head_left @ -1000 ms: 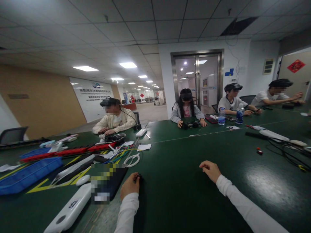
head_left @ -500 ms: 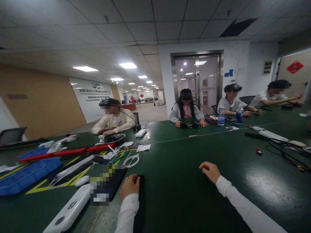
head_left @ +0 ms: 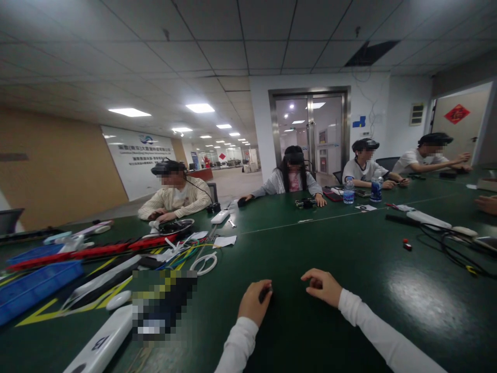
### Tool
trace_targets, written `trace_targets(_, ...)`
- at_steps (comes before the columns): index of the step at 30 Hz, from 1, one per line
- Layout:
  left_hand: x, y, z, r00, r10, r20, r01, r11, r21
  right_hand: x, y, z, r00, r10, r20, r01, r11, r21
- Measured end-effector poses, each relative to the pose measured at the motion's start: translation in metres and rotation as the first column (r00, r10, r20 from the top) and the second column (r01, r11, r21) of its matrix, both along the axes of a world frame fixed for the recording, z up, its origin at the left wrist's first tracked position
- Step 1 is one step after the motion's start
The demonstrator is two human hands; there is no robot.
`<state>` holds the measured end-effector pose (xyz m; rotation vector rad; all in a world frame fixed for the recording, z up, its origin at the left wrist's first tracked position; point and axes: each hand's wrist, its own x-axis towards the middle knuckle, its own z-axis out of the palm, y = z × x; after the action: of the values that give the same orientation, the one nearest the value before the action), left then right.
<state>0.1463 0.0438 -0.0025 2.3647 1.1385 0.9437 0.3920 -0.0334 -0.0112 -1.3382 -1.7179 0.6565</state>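
Note:
My left hand (head_left: pixel 254 303) is closed around a small dark object (head_left: pixel 265 293), mostly hidden by the fingers and too small to name. It is at or just above the green table (head_left: pixel 287 336), in front of me. Across a short gap, my right hand (head_left: pixel 323 288) reaches in with loosely bent fingers, thumb and forefinger apart and nothing visible between them. The two hands do not touch. Left of my left hand lies a blurred-out dark flat item (head_left: pixel 166 305).
A long white device (head_left: pixel 103 339), a blue basket (head_left: pixel 42 290) and a coiled white cable (head_left: pixel 204 264) lie to the left. At right are a small red-and-black piece (head_left: pixel 407 245), black cables (head_left: pixel 446 241) and bottles (head_left: pixel 348 191). Several people in headsets sit opposite.
My left hand has moved right with the small dark object, away from the flat item. My right hand has shifted slightly left. Across the table, a person's arm has stretched out to a dark object.

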Motion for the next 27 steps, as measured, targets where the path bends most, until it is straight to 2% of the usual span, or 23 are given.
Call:
trace_targets(5, 0.033, -0.027, -0.003, 0.981, -0.195, 0.024, 0.195, 0.981, -0.021, -0.020, -0.003, 0.002, 0.979, 0.174, 0.103, -0.172, 0.985, -0.023)
trace_targets(8, 0.042, -0.034, -0.004, 0.971, -0.238, 0.037, 0.240, 0.970, -0.041, -0.026, -0.004, -0.001, 0.972, 0.178, 0.156, -0.182, 0.983, 0.011)
trace_targets(16, 0.044, -0.037, -0.003, 0.968, -0.208, 0.140, 0.225, 0.967, -0.119, -0.026, -0.002, -0.003, 0.977, 0.150, 0.152, -0.148, 0.989, -0.023)
trace_targets(20, 0.045, -0.040, 0.001, 0.970, -0.209, 0.128, 0.224, 0.968, -0.117, -0.026, -0.002, 0.000, 0.979, 0.132, 0.156, -0.120, 0.989, -0.084)
trace_targets(23, 0.045, -0.041, 0.003, 0.971, -0.200, 0.130, 0.213, 0.972, -0.102, -0.027, -0.002, 0.001, 0.982, 0.121, 0.148, -0.110, 0.991, -0.080)
trace_targets(27, 0.043, -0.037, 0.006, 0.959, -0.154, 0.239, 0.193, 0.969, -0.152, -0.028, -0.003, 0.003, 0.983, 0.117, 0.139, -0.102, 0.989, -0.110)
